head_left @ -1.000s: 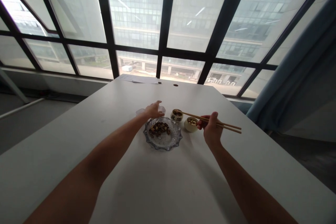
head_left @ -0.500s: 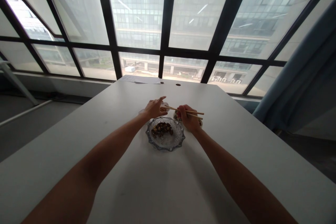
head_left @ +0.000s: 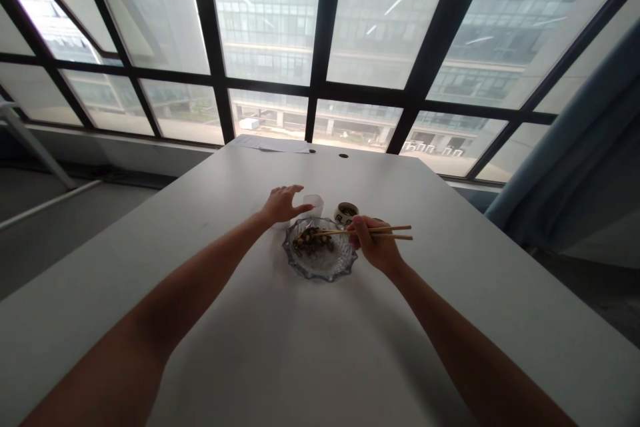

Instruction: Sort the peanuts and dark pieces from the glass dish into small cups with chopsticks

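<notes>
A scalloped glass dish (head_left: pixel 323 268) sits mid-table with a pile of dark and pale nuts or beans (head_left: pixel 313 240) in it. My right hand (head_left: pixel 376 245) is closed round a pair of wooden chopsticks (head_left: pixel 365 232), whose tips reach left into the pile. My left hand (head_left: pixel 281 203) rests with fingers spread beside the dish's far left rim, next to a small clear plastic cup (head_left: pixel 314 203). A small white bowl with dark markings (head_left: pixel 346 212) stands just behind the dish. A second bowl seen earlier is hidden by my right hand.
The white table (head_left: pixel 300 347) runs to a large black-framed window (head_left: pixel 320 80). Sheets of paper (head_left: pixel 273 144) lie at its far edge by a cable hole (head_left: pixel 343 155). A blue curtain (head_left: pixel 575 147) hangs at right.
My right hand swung the chopsticks from the small bowls on the right over to the glass dish, tips now in the pile. My left hand stayed by the dish's rim.
</notes>
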The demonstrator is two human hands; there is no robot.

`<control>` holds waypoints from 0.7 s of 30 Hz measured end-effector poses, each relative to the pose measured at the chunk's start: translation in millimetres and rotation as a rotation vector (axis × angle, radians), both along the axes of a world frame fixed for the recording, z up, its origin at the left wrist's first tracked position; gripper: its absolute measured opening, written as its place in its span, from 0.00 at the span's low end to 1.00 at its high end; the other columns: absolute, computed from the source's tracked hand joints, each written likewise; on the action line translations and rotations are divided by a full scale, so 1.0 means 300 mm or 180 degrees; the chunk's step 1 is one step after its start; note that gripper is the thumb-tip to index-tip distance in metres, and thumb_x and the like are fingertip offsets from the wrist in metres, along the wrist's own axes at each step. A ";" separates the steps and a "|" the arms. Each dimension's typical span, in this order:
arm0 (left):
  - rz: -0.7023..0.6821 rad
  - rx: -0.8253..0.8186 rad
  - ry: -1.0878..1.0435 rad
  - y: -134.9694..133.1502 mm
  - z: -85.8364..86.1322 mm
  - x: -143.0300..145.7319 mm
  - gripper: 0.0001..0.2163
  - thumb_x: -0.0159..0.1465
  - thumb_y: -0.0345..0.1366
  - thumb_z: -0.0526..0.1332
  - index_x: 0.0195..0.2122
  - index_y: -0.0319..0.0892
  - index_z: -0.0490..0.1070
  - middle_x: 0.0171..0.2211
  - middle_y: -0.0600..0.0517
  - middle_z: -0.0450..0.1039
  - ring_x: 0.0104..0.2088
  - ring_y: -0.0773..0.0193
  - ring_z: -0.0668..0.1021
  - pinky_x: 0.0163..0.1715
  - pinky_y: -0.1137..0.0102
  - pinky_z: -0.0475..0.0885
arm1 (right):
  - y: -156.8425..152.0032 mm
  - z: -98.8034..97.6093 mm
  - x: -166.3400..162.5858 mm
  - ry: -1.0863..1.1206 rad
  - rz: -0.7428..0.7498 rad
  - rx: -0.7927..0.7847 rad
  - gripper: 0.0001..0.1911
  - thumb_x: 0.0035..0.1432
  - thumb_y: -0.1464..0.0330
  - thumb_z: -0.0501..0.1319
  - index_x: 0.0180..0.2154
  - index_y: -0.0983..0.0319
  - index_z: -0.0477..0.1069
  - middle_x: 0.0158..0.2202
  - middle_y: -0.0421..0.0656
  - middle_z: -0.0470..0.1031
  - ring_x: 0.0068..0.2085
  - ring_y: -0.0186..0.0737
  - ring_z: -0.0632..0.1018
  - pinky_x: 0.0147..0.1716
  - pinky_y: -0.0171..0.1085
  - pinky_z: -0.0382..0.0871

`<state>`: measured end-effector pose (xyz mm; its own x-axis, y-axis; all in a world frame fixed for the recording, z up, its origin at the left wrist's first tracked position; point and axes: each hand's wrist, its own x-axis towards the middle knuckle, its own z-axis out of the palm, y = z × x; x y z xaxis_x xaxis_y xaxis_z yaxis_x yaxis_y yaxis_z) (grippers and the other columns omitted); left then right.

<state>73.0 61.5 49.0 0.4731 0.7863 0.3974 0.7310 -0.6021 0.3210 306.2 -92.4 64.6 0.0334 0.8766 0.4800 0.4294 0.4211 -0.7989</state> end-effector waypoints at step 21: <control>0.0541 -0.0609 -0.1380 -0.105 -0.197 -0.156 0.39 0.56 0.51 0.67 0.64 0.37 0.58 0.48 0.39 0.76 0.48 0.49 0.79 0.48 0.58 0.74 | -0.024 -0.051 -0.019 -0.1255 0.0149 0.0754 0.22 0.68 0.56 0.54 0.25 0.58 0.72 0.19 0.40 0.73 0.20 0.34 0.72 0.23 0.34 0.65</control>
